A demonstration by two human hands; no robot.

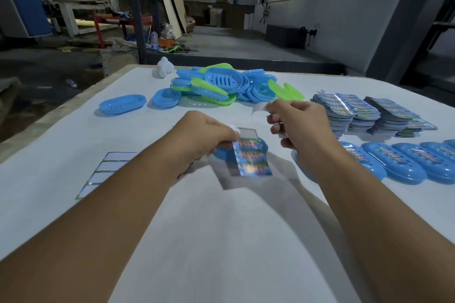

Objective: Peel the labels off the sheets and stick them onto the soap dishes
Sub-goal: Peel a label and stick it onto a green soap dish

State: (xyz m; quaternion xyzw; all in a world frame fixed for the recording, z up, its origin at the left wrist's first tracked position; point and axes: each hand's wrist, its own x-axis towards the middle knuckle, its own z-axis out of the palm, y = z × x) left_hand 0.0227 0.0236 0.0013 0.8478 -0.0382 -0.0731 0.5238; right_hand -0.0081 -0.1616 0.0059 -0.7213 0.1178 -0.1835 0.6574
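Note:
My left hand pinches the top of a label sheet with shiny blue printed labels; its top slot is bare. The sheet hangs over a blue soap dish lying on the white table, mostly hidden behind the sheet and hand. My right hand is raised to the right of the sheet and holds a peeled label that curls leftward from its fingertips. A pile of blue and green soap dishes lies at the table's far side. Labelled blue dishes sit in a row at the right.
Stacks of label sheets stand at the far right. A used backing sheet lies flat at the left. Two single blue dishes rest left of the pile, a white object behind it. The table edge runs diagonally at left.

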